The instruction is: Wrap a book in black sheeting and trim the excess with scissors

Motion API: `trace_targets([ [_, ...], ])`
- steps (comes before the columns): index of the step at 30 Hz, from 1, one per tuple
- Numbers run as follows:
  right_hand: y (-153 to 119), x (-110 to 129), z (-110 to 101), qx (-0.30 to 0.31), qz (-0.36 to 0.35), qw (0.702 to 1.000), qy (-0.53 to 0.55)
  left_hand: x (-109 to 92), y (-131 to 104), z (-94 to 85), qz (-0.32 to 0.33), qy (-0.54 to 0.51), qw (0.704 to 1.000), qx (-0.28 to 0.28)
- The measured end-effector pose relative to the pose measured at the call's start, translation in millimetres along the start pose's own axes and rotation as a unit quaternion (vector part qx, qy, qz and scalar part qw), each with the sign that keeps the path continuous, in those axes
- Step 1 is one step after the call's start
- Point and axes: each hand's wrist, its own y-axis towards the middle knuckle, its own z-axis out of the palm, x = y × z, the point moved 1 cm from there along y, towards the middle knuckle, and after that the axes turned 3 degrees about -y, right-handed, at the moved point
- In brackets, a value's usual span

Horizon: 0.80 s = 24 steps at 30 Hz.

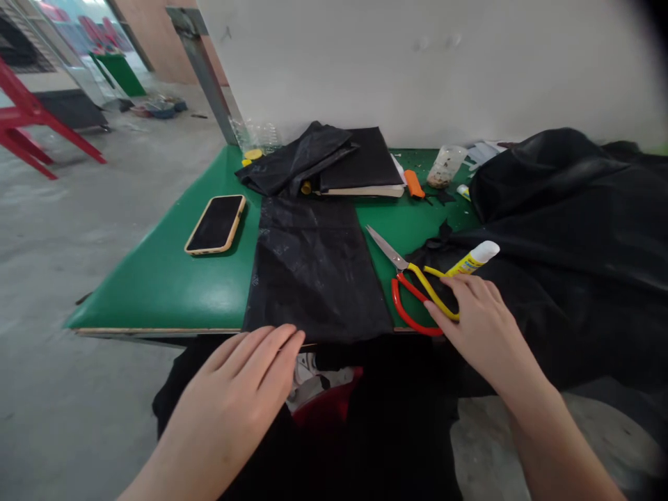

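A strip of black fabric (318, 268) lies over the green table, its near end at the front edge. My left hand (248, 372) rests at that end, fingers stretched out close together; its thumb is hidden. To the right lie scissors (399, 262) with one red and one yellow handle, blades slightly apart and pointing away to the left. My right hand (483, 323) has its thumb and fingers around the yellow handle. Just beyond those fingers is a yellow glue stick (472, 257) with a white cap, its lower end partly covered by the hand.
A phone (216, 224) lies left on the green tabletop (156, 278). Behind are folded black fabric (303, 156), a dark-covered book (365, 163), an orange cutter (415, 184) and a clear plastic cup (447, 165). A large black fabric heap (574, 229) covers the right side.
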Motion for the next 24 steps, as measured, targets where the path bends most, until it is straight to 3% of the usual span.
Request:
trace_targets([
  [6,11.1,-0.9,7.1,0.111,-0.055,0.991,-0.056,-17.5,11.9,24.1,-0.034,-0.055,0.997,-0.03],
  [11,32.8,9.8,1.2,0.211,0.036,0.975,-0.057,-16.3,15.4,32.6,-0.057,-0.079,0.994,-0.057],
  [15,37.0,8.5,-3.0,0.188,0.08,0.979,-0.004,-15.3,14.8,35.1,-0.06,-0.099,0.991,-0.071],
  [18,21.4,3.8,-9.8,0.14,0.134,0.976,0.1,-15.4,11.0,38.0,-0.058,-0.099,0.99,-0.086],
  [20,5.5,2.8,-16.6,0.116,0.18,0.947,0.24,-15.5,8.4,40.1,-0.06,-0.098,0.99,-0.084],
  [21,-2.5,3.6,-20.4,0.107,0.198,0.917,0.329,-15.6,7.6,40.8,-0.062,-0.098,0.99,-0.08],
  [24,-22.4,10.8,-30.0,0.078,0.213,0.79,0.569,-16.6,8.8,39.9,-0.063,-0.097,0.99,-0.084],
])
